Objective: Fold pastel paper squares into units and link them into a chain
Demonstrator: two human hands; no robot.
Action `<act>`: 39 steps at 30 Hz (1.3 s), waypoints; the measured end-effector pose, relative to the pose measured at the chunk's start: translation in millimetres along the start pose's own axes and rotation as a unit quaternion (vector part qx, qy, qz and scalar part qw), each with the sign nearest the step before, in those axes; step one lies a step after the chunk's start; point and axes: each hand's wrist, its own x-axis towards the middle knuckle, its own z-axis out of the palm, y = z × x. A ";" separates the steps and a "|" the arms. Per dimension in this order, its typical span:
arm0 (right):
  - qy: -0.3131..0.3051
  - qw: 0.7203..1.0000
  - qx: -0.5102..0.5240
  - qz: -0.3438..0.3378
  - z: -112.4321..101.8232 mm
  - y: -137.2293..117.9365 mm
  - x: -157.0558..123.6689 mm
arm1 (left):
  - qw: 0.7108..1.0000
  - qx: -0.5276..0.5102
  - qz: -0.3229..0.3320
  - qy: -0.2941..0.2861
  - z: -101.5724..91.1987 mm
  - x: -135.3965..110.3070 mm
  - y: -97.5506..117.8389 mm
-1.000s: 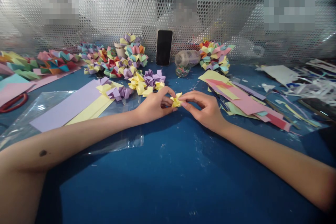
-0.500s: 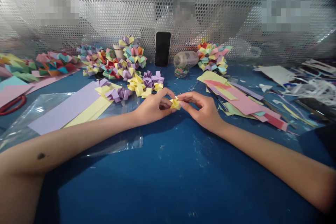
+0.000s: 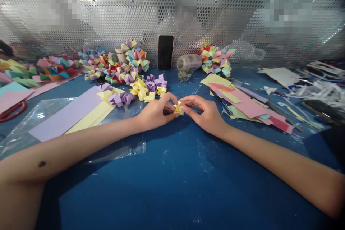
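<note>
Yellow paper (image 3: 178, 108) turned; left hand (image 3: 156, 114), right hand (image 3: 207, 115) pinch its edges beyond broad tabletop (image 3: 167, 183).

Yellow folded paper (image 3: 178, 109) turned to new angle; dark shape (image 3: 5, 49) (blurred) now at far left.

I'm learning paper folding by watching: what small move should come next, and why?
Probably a pinch by the right hand on the small yellow folded paper while the left hand steadies it: its points stick out, and both hands hold it.
</note>
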 end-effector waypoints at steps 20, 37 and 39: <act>0.020 0.999 0.037 0.019 0.7 2.4 0.2 | 0.996 -0.092 -0.017 0.000 0.4 1.3 -1.7; 0.030 0.995 0.092 0.030 1.0 1.4 -0.2 | 0.994 -0.103 -0.024 -0.005 -0.7 1.1 0.6; 0.031 0.995 0.092 0.027 1.0 2.0 -0.4 | 0.996 -0.091 -0.023 -0.006 -0.5 0.8 0.6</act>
